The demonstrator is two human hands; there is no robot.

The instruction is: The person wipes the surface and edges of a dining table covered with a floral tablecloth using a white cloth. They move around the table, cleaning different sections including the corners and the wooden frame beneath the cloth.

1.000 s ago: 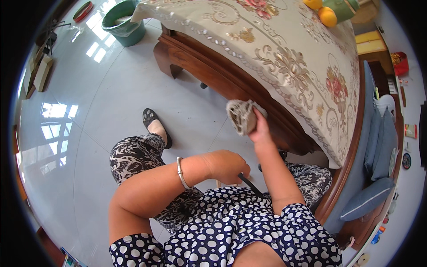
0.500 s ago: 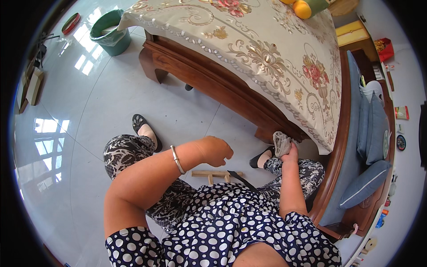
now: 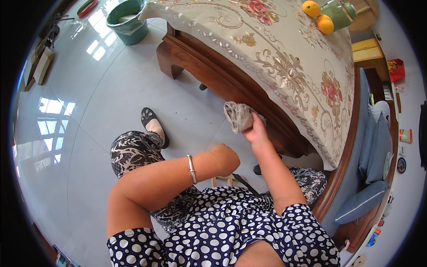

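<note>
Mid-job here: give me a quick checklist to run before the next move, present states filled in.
1. Right hand gripping the grey bundle: ok.
2. Left hand empty: cannot tell; its fingers are hidden.
3. Bundle clear of the wooden table side: cannot tell; they overlap in this view.
4. Orange fruits away from both hands: ok.
5. Green bin upright, apart from the left shoe: ok.

cloth (image 3: 237, 119): grey-beige | blouse (image 3: 218, 222): navy, white dots | trousers (image 3: 133, 153): black-white floral | bin (image 3: 133, 35): green

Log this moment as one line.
right hand: holding bundled grey cloth; left hand: near dark strap, hold unclear; wooden table: under floral tablecloth
</note>
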